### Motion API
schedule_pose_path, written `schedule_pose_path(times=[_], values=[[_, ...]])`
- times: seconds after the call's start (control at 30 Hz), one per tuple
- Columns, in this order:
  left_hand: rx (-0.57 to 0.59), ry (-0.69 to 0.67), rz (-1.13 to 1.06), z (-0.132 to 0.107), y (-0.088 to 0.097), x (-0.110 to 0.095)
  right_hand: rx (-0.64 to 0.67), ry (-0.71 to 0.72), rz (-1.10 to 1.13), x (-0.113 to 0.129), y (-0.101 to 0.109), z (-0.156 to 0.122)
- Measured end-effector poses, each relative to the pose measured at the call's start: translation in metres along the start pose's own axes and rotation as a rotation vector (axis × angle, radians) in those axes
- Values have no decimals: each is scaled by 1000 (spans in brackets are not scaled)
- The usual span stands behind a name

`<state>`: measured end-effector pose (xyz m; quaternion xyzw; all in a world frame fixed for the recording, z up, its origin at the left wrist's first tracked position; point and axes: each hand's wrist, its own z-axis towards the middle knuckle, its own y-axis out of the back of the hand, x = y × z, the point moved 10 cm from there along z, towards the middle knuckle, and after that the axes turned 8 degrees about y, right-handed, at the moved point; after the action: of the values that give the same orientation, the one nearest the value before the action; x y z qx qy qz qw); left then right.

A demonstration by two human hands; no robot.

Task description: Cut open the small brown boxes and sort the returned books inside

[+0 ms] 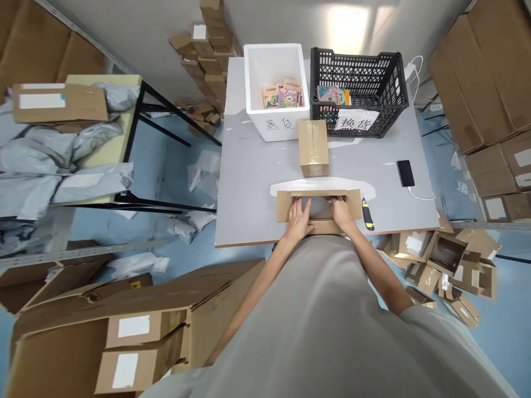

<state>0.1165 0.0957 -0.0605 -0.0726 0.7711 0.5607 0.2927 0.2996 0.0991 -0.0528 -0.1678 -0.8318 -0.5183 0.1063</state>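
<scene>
An open cardboard box (284, 206) lies at the table's front edge, its flaps folded outward. Inside it shows a flat grey surface (318, 210), whose kind I cannot make out. My left hand (298, 220) reaches into the left end of the box, thumb apart from the fingers. At the right end, my right hand (341, 213) dips in, with its fingertips hidden, so its grip is unclear. A black and yellow utility knife (367, 214) lies just right of the box. Behind the box stands a taped carton (314, 148).
At the table's back are a white foam bin (271, 119) and a black plastic crate (359, 119), both holding colourful packs. A phone (405, 173) with a cable lies at right. Opened boxes (446, 254) litter the right floor. A large carton (62, 354) holds boxes at lower left.
</scene>
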Motion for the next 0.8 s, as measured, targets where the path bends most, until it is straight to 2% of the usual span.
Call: schedule_pose_path(times=[0.13, 0.23, 0.43, 0.57, 0.63, 0.7, 0.8], values=[[-41, -41, -18, 9, 13, -14, 57, 97, -45, 3, 1, -16], [-28, -47, 0, 15, 17, -18, 76, 191, -31, 8, -1, -35], [105, -55, 118, 20, 7, -24, 51, 274, -26, 8, -5, -62], [227, -73, 193, 20, -4, -37, -36, 262, -49, 1, -1, -58], [265, -57, 207, 18, -4, -39, -72, 262, -45, -1, 4, -54], [261, -42, 206, 16, 5, -39, -101, 274, -27, 0, 12, -52], [207, -76, 162, 13, 32, -44, -203, 325, -5, 11, 38, -59]])
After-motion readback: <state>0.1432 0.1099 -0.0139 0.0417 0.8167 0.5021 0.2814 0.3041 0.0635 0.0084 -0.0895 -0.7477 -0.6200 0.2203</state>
